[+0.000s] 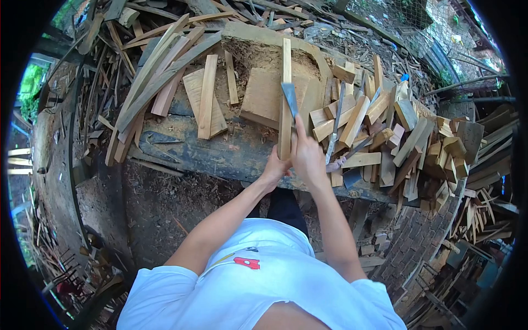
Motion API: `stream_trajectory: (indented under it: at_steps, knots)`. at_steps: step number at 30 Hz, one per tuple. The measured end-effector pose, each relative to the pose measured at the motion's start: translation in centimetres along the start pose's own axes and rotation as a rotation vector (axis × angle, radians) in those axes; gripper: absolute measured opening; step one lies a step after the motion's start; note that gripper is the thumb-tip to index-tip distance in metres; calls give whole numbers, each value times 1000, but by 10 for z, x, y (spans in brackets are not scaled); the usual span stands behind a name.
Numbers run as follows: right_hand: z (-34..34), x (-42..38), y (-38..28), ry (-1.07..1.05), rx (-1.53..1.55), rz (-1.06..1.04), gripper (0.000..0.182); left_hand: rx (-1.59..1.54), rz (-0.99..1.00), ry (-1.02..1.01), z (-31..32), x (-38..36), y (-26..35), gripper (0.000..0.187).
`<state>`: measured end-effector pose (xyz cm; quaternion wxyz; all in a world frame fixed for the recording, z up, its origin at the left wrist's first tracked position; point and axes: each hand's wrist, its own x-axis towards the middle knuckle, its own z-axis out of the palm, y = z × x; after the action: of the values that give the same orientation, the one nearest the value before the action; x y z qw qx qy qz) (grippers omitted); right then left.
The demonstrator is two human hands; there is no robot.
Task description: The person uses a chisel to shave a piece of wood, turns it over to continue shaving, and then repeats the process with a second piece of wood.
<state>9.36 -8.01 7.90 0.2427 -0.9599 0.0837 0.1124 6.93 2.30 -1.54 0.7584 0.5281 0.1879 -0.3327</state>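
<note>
My left hand [275,168] is closed round the near end of a long, narrow wooden strip [286,63], which points away from me. The strip lies across a thick wooden block [261,96] on the bench. Just right of it, my right hand [308,159] grips a scraper with a flared grey blade [290,98], the index finger stretched along it. The blade lies over the strip's upper face. The scraper's handle is hidden in my right hand.
A dark, worn bench [220,157] runs across in front of me. Many short wood offcuts [404,146] are heaped at its right. Long planks [157,77] lean at the left, near a loose batten [207,96]. Wood scraps litter the ground behind, beside wire mesh [434,25].
</note>
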Motion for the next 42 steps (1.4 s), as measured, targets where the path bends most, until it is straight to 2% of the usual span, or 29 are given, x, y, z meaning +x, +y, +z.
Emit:
stream_trajectory:
  at_steps: [2, 4, 6, 10, 13, 15, 17, 18, 21, 26, 29, 33, 35, 38, 39, 40, 41, 42]
  knots:
    - [3, 39, 2, 34, 33, -22, 52, 36, -32, -8, -2, -2, -1, 52]
    - [2, 45, 3, 71, 52, -43, 51, 43, -46, -15, -2, -3, 0, 51]
    - [3, 35, 1, 2, 45, 3, 51, 39, -52, -20, 0, 0, 3, 50]
    - [-2, -36, 2, -16, 47, -35, 51, -35, -58, 32, 5, -2, 5, 51]
    - [-4, -33, 2, -45, -4, -25, 51, 19, -50, 47, 5, -3, 3, 52]
    - [-8, 5, -1, -51, 20, -10, 51, 47, -45, 55, 7, -4, 1, 53]
    - [-6, 56, -2, 10, 27, -49, 51, 28, 10, 77, 6, -5, -2, 42]
    - [-2, 78, 1, 79, 5, -96, 51, 38, 12, 78, 5, -6, -1, 42]
    - [-3, 117, -1, 99, -40, -79, 51, 14, -8, 72, 9, -5, -2, 44]
    - [-5, 38, 4, 105, 6, -147, 53, -36, -55, 45, 9, -1, -1, 47]
    - [-2, 11, 8, 26, 3, -98, 54, -9, -31, 51, 6, -2, -4, 47]
    - [-17, 73, -6, -20, -41, -39, 49, 57, -28, 83, 9, -6, -4, 40]
    - [-4, 132, 2, 71, -97, -82, 47, 70, -18, 71, 8, -5, -6, 42]
    - [-17, 187, -2, 55, -52, -57, 49, 20, -36, 71, 7, -6, -5, 43]
    - [-39, 189, -14, -72, 148, 72, 49, 29, -31, 68, 4, -6, -2, 43]
    - [-51, 189, -22, -204, 343, 199, 51, -95, -70, -29, 0, -7, 0, 39]
    - [-56, 182, -15, -224, 436, 190, 50, -225, -112, -124, -5, -9, 1, 36]
    - [-54, 171, -5, -229, 429, 191, 50, -234, -115, -123, -10, -9, 0, 36]
